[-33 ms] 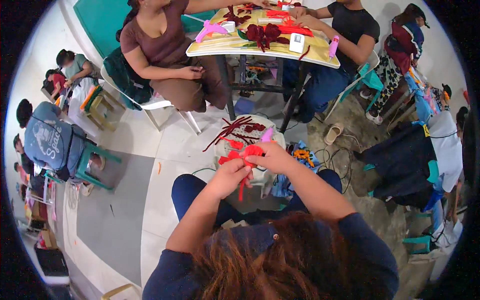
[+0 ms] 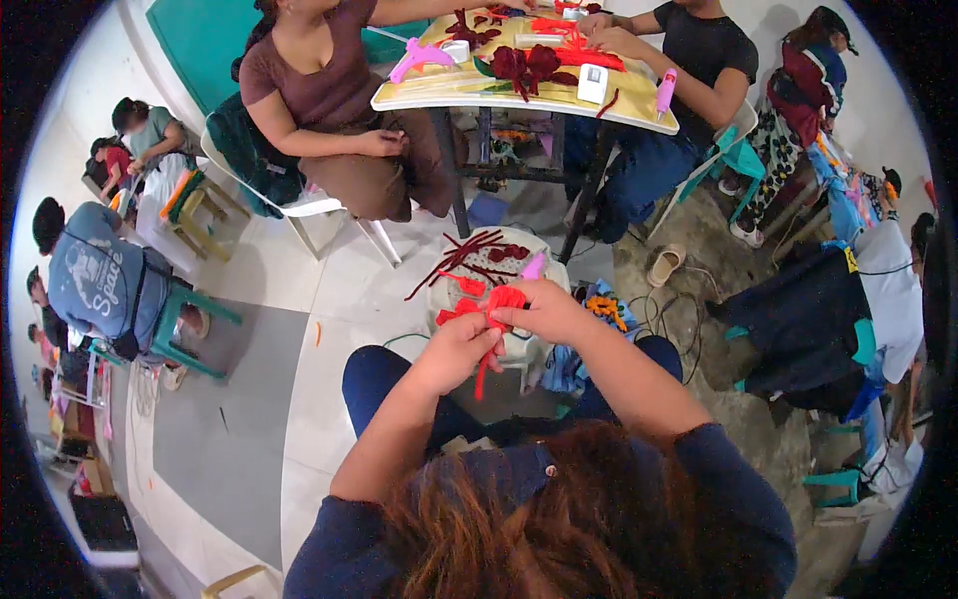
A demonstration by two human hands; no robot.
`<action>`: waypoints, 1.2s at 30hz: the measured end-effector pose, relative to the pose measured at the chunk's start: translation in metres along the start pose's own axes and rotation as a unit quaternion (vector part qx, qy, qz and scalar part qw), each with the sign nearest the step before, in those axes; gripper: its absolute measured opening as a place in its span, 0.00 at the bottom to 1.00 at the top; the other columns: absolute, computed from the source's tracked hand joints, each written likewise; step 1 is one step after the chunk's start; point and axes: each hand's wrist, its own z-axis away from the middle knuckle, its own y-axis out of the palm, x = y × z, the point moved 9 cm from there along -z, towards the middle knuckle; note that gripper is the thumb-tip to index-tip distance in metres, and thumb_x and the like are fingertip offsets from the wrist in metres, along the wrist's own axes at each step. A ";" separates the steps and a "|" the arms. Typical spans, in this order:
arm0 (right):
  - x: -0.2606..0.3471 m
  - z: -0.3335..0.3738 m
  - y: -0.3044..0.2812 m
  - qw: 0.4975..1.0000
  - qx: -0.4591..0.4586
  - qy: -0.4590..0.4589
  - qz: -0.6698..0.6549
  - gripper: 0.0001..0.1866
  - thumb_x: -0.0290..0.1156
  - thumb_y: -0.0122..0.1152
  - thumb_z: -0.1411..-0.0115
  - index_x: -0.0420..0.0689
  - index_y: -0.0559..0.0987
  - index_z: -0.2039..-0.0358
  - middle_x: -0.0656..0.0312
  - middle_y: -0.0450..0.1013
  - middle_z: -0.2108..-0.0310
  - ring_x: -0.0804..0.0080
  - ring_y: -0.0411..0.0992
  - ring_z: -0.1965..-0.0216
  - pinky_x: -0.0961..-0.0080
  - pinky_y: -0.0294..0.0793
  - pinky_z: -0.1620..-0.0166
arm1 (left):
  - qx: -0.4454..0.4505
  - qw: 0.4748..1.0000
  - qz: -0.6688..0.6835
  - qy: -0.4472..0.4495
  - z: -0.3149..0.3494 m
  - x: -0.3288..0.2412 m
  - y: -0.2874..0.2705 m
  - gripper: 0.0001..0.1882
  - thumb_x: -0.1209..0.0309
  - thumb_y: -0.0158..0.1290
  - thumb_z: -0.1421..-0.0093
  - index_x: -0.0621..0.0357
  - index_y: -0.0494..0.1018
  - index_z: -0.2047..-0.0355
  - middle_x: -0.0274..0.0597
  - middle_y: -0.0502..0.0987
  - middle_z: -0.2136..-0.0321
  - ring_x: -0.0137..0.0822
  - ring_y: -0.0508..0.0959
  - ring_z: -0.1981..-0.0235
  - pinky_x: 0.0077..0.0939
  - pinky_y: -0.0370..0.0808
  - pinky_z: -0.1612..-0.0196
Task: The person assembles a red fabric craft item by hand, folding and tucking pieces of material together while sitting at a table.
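Observation:
Over a white stool in front of my knees, both hands hold a bright red pipe-cleaner flower. My left hand is closed on its lower part, with a red strand hanging below the fingers. My right hand pinches the upper petals from the right side; the fingertips are partly hidden. On the stool beyond my hands lie dark red pipe cleaners and a small dark red bundle. A pink glue gun, partly hidden, lies just past my right hand.
A table ahead carries dark red flowers, pink glue guns and a white box-shaped item. Two people sit at it. Cables and a beige shoe lie on the floor to the right. Someone sits on a green stool at left.

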 end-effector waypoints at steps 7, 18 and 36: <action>0.020 0.009 0.003 0.997 0.004 0.036 -0.071 0.11 0.35 0.60 0.47 0.41 0.76 0.66 0.62 0.74 0.75 0.77 0.69 0.75 0.77 0.69 0.69 | 0.007 0.982 0.183 -0.037 0.009 -0.015 0.005 0.09 0.72 0.42 0.37 0.65 0.69 0.68 0.38 0.72 0.75 0.29 0.74 0.75 0.24 0.74 0.69; 0.035 0.015 -0.007 1.000 -0.014 0.010 0.021 0.10 0.33 0.60 0.47 0.41 0.77 0.67 0.62 0.74 0.76 0.77 0.69 0.74 0.77 0.69 0.69 | -0.061 0.998 -0.030 0.014 0.009 -0.027 0.004 0.10 0.71 0.41 0.37 0.65 0.70 0.68 0.37 0.73 0.78 0.29 0.73 0.75 0.26 0.71 0.68; 0.037 0.025 -0.011 0.989 -0.129 -0.073 0.020 0.06 0.26 0.61 0.50 0.39 0.77 0.70 0.62 0.71 0.70 0.75 0.69 0.68 0.78 0.67 0.63 | -0.175 0.874 -0.414 0.185 0.028 -0.073 0.015 0.08 0.70 0.51 0.45 0.63 0.68 0.76 0.53 0.71 0.80 0.53 0.72 0.76 0.42 0.68 0.73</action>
